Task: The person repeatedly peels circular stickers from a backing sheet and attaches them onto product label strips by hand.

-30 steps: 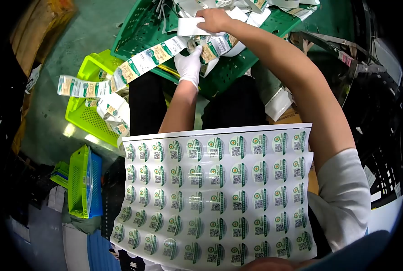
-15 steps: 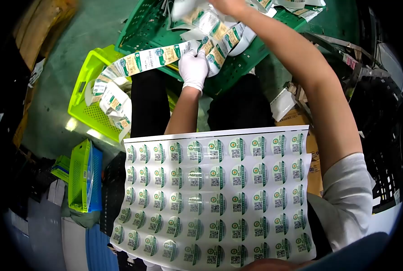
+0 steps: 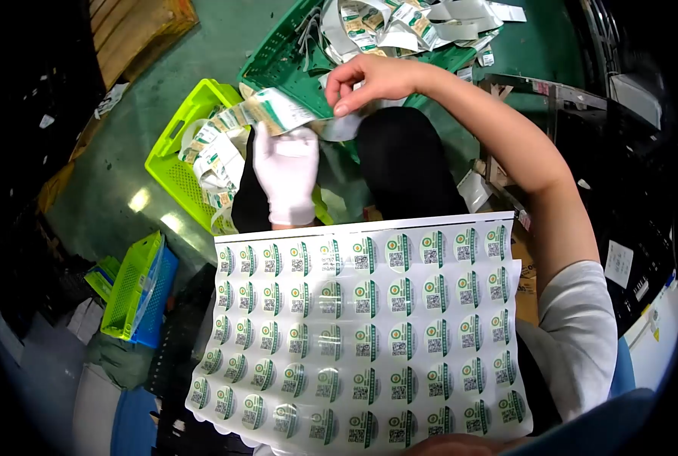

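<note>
A long white strip of printed labels (image 3: pixel 282 110) with green and beige panels rises from the lime basket and stretches between my hands. My left hand (image 3: pixel 287 171), in a white glove, is closed at the strip's lower edge above my knee. My right hand (image 3: pixel 375 80) is bare, its thumb and forefinger pinched at the strip's other end; blur partly hides the contact. On my lap a large white sheet of round stickers (image 3: pixel 369 296) with QR codes and green print lies spread out.
A lime basket (image 3: pixel 173 178) with coiled strip stands ahead left. Beyond my hands, a green crate (image 3: pixel 267 61) carries heaped strips. Another lime basket (image 3: pixel 130 292) is at left beside a blue one (image 3: pixel 156 296). A wooden pallet (image 3: pixel 145 38) lies far left; dark crates and frames stand right.
My right hand has come down from above the green crate toward my left hand. The left hand has shifted left and lower, and the strip between them has bent and twisted. The view has shifted.
</note>
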Demonstrator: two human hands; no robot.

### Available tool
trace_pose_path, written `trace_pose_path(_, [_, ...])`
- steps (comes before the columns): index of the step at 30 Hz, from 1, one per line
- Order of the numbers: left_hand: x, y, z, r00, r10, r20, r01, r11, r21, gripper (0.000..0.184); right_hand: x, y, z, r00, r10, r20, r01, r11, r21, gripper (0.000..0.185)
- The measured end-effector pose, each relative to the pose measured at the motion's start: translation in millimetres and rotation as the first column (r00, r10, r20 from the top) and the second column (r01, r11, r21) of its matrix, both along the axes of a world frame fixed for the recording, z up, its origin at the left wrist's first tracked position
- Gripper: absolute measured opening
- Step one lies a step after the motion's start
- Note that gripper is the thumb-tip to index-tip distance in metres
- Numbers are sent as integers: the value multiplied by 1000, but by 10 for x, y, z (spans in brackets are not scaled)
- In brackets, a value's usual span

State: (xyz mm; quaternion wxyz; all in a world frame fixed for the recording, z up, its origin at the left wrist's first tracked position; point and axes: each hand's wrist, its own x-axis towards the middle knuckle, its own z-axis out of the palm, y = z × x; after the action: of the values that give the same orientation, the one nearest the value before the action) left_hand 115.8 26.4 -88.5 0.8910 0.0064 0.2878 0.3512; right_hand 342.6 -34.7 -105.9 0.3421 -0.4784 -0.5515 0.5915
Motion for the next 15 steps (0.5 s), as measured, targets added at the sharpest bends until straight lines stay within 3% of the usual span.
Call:
trace_pose_path(2, [16, 89, 327, 959, -45, 279, 40, 999, 24, 30, 65, 34, 210, 988, -115, 105, 83, 958, 274, 53])
trace_pose_path(3, [83, 172, 483, 940, -82, 330, 65, 996, 62, 30, 108, 168, 216, 977, -160, 143, 83, 895, 438, 78])
trace_pose_path(4, [158, 262, 666, 916, -125, 381, 90, 990, 107, 29, 127, 287, 367, 959, -174, 225, 44, 871, 489, 90])
trace_pose_path(6, [387, 316, 1226, 867, -170, 468, 94, 979, 181, 28, 114, 510, 523, 935, -186, 301, -43, 785, 617, 94])
trace_pose_path(7, [452, 321, 1503, 849, -192, 492, 62, 961, 268, 31, 74, 582, 625, 886, -166, 432, -94, 849, 519, 96])
trace_pose_path(8, [472, 307, 1746, 830, -220, 512, 30, 935, 353, 34, 27, 760, 432, 862, -298, 411, -53, 752, 657, 88])
trace_pose_path(10, [332, 316, 2036, 764, -264, 589, -29, 898, 439, 32, -47, 901, 324, 761, -296, 577, -59, 855, 516, 64])
trace_pose_path(12, [190, 250, 2281, 849, -257, 462, -119, 759, 641, 28, 91, 989, 107, 726, -300, 619, -12, 895, 447, 52])
trace_pose_path(14, [-55, 391, 2260, 916, -225, 333, -158, 559, 814, 29, 541, 1073, -97, 620, -632, 465, 121, 663, 739, 28])
trace_pose_path(15, [-169, 491, 2249, 946, -128, 296, -193, 509, 839, 29, 881, 1078, -12, 463, -801, 378, 128, 483, 866, 22])
